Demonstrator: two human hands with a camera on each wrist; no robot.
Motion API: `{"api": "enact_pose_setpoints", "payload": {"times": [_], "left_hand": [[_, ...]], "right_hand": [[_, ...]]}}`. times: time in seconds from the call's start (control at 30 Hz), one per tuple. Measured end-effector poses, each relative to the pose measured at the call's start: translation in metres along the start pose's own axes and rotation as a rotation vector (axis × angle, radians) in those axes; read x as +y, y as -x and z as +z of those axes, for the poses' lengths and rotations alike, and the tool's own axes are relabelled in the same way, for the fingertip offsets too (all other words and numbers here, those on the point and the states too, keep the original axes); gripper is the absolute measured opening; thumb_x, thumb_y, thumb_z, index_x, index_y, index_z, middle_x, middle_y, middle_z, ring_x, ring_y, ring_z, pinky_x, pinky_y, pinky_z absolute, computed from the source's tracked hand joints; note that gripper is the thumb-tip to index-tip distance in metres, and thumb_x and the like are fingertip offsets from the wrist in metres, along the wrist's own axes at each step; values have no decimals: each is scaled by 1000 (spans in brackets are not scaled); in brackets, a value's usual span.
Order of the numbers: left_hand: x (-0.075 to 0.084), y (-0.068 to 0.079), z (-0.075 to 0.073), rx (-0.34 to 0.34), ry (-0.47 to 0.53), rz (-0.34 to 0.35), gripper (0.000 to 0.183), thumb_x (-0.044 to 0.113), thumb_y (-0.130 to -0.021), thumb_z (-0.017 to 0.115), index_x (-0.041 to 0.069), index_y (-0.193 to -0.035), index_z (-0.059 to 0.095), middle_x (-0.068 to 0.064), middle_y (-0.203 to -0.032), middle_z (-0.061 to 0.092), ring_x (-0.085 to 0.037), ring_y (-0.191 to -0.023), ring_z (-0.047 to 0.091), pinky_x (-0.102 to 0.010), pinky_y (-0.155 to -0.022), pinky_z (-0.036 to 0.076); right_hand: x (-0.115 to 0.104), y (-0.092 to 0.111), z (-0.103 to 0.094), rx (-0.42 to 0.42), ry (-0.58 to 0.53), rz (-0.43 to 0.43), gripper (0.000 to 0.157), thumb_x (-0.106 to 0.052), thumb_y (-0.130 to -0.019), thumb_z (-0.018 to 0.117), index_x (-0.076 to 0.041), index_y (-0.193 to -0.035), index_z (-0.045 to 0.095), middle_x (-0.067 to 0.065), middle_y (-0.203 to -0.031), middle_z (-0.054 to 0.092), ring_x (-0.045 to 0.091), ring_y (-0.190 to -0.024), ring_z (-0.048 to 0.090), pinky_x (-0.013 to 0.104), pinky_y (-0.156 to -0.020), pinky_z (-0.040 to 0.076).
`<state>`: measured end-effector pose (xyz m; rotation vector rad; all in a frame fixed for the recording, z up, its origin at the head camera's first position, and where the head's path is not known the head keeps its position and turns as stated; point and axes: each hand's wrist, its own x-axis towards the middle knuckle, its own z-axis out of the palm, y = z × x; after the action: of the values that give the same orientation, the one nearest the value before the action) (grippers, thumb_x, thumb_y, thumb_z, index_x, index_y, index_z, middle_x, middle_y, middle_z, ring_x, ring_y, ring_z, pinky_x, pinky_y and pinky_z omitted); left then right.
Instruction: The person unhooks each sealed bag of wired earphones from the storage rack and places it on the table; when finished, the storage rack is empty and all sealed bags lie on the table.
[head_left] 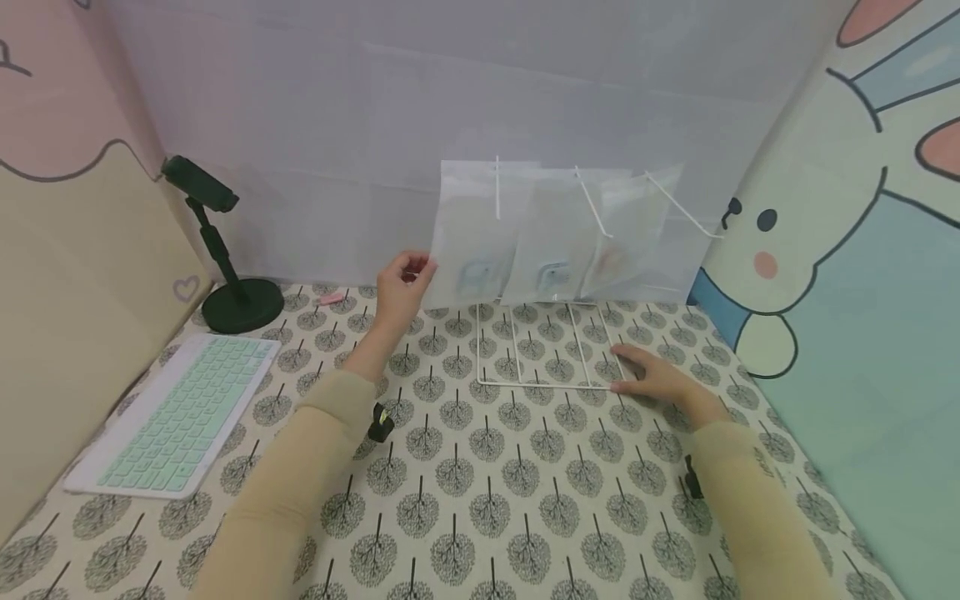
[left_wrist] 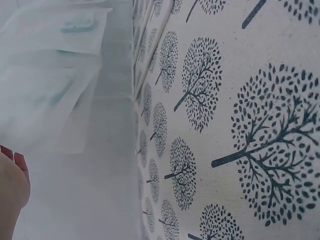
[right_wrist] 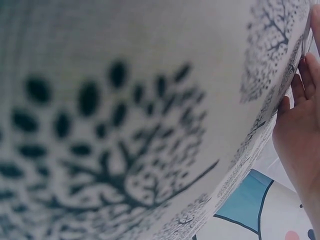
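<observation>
Several translucent frosted plastic bags hang in a row from a white wire rack, whose base point(head_left: 543, 386) lies on the tablecloth and whose prongs slant out at the top. The leftmost bag point(head_left: 472, 225) bears a faint bluish shape low down. At that bag's left edge, my left hand point(head_left: 401, 287) pinches the plastic between thumb and fingers. Beside the middle bag point(head_left: 551, 237) hangs a third bag point(head_left: 630, 225) with a faint orange mark. My right hand point(head_left: 660, 379) rests low at the rack's front right corner, thumb and fingers spread and touching the wire.
To the left stand a dark green microphone-like stand point(head_left: 243, 304) and a white keyboard point(head_left: 180, 417) with mint keys. A small pink piece point(head_left: 330, 298) lies near the back. Cloth printed with trees covers the table point(head_left: 480, 492); a pale curtain point(head_left: 300, 108) hangs behind.
</observation>
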<state>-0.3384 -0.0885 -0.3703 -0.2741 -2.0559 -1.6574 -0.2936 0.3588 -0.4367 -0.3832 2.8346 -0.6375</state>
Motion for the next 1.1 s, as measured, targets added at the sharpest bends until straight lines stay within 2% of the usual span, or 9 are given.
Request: {"api": "enact_pose_setpoints", "payload": {"times": [0.17, 0.4, 0.57, 0.73, 0.83, 1.0, 1.07, 1.1], "left_hand": [[4, 2, -2, -33, -6, 26, 25, 23, -93, 60, 3, -107, 61, -10, -97, 64, -14, -87, 57, -22, -78, 50], [10, 6, -5, -110, -33, 142, 26, 18, -93, 60, 3, -114, 55, -13, -95, 69, -17, -75, 59, -18, -65, 50], [16, 9, -7, -101, -36, 235, 30, 12, -92, 60, 6, -120, 51, -15, -97, 70, -20, -68, 61, -18, -58, 50], [23, 11, -11, -130, -137, 354, 25, 1, -92, 55, 7, -115, 61, -13, -101, 68, -17, -72, 59, -14, -57, 48], [29, 12, -15, -140, -175, 427, 29, -5, -91, 52, 4, -116, 64, -14, -108, 68, -14, -66, 55, -11, -54, 45], [39, 13, -21, -116, -187, 499, 31, -8, -88, 52, -1, -116, 64, -17, -110, 66, -11, -54, 46, -9, -49, 38], [42, 14, -24, -111, -200, 515, 31, -7, -87, 55, -1, -117, 63, -18, -112, 65, -12, -53, 47, -8, -49, 38], [44, 15, -25, -111, -211, 523, 32, -6, -87, 57, -1, -117, 62, -18, -114, 65, -15, -56, 51, -7, -50, 39]], "right_hand": [[3, -1, 1, -4, -20, -9, 93, -53, -77, 71, -12, -148, 28, 22, -153, 20, 47, -138, 17, 63, -112, 11], [4, -2, 0, -7, -26, 3, 92, -53, -76, 71, -14, -148, 30, 21, -154, 20, 46, -139, 16, 63, -112, 9], [2, -2, -1, -7, 0, -12, 90, -54, -76, 71, -13, -147, 32, 21, -153, 22, 46, -139, 17, 63, -112, 10], [3, 0, -2, -4, -17, -22, 90, -52, -76, 72, -12, -147, 32, 22, -153, 22, 47, -138, 17, 64, -111, 10], [5, 1, -3, 6, -27, -31, 89, -50, -76, 73, -11, -146, 33, 23, -152, 23, 47, -137, 19, 65, -110, 12], [4, 0, -2, 7, -32, -58, 88, -49, -77, 73, -10, -146, 34, 24, -151, 24, 47, -137, 20, 65, -110, 12], [3, -1, -2, 7, -31, -67, 88, -48, -77, 73, -9, -145, 35, 24, -151, 25, 46, -138, 20, 63, -112, 12], [3, -1, -2, 3, -29, -74, 88, -47, -77, 73, -8, -145, 34, 24, -151, 24, 47, -138, 19, 63, -112, 11]]}}
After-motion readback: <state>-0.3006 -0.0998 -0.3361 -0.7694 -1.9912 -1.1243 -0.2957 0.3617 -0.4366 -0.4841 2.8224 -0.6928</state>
